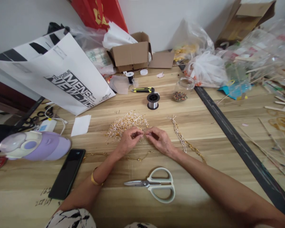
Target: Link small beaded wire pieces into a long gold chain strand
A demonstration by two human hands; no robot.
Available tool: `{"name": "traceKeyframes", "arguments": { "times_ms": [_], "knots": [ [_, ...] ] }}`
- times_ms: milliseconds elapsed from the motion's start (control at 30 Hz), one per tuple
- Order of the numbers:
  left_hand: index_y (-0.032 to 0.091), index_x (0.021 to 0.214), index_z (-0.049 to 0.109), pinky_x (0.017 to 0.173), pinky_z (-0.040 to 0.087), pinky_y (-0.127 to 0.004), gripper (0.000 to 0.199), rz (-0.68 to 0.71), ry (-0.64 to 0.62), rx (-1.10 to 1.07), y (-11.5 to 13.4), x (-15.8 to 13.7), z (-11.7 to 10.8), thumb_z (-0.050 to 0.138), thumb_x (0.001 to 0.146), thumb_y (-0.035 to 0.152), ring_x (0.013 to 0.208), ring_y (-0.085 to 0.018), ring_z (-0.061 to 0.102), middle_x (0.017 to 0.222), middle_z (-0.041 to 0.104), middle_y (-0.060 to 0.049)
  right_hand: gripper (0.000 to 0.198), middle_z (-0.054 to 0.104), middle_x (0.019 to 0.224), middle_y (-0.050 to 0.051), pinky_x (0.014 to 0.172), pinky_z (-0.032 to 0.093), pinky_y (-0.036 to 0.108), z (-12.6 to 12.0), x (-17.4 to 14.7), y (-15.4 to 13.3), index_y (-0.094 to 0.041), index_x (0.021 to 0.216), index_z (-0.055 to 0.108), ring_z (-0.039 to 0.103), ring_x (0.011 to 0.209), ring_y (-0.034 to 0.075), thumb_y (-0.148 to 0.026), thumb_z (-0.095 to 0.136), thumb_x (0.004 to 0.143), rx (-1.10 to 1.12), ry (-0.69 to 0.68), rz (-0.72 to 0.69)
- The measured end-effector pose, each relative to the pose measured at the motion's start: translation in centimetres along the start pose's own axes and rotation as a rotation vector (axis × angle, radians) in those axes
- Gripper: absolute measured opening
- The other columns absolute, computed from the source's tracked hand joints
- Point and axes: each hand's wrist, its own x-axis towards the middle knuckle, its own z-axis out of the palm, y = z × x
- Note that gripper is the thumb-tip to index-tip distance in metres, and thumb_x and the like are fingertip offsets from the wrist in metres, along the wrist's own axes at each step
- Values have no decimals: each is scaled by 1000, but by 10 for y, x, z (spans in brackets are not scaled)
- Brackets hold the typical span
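My left hand (131, 139) and my right hand (159, 139) meet fingertip to fingertip over the wooden table. Both are closed in a pinch, and whatever sits between the fingers is too small to make out. Behind my left hand lies a loose heap of small gold and clear beads (123, 123). A thin gold chain (140, 159) runs across the wood below the hands. Right of my right hand lie a silvery beaded strand (178, 133) and a gold chain (194, 148). White-handled scissors (154, 183) rest nearer to me, blades pointing left.
Beyond the hands stand a spool of clear line (153, 101), a yellow-black utility knife (142, 90) and a jar of beads (181, 91). A phone (67, 174) and a purple bottle (42, 145) lie left. Thin sticks (268, 148) and plastic bags (206, 69) occupy the right.
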Motion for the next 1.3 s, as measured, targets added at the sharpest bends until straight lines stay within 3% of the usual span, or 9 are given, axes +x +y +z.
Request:
{"name": "traceKeyframes", "arguments": {
  "times_ms": [367,633,1133,1300],
  "knots": [
    [16,89,68,65,47,-24,15,6,1,9,-10,0,0,57,78,15,71,-13,59,80,64,-4,13,62,76,3,61,42,25,0,0,3,-17,91,64,54,64,14,-23,54,85,-8,11,7],
    [15,81,66,64,42,-24,9,116,30,203,-10,3,-4,57,79,13,65,-12,53,70,58,-2,11,63,76,4,62,42,25,-1,0,1,-16,88,64,55,65,14,-21,55,84,-20,50,38],
    [17,74,62,68,39,-27,12,171,-263,541,-2,1,-17,53,83,15,71,-15,52,73,57,-2,14,61,73,4,66,44,27,-3,1,0,-17,81,59,55,68,15,-27,50,85,51,151,75],
    [16,83,63,74,40,-29,12,186,-230,620,7,-2,-16,51,84,14,84,-18,53,85,56,-5,16,57,71,2,64,43,25,-3,2,3,-16,81,58,53,67,14,-30,50,85,121,194,112]
  ]
}}
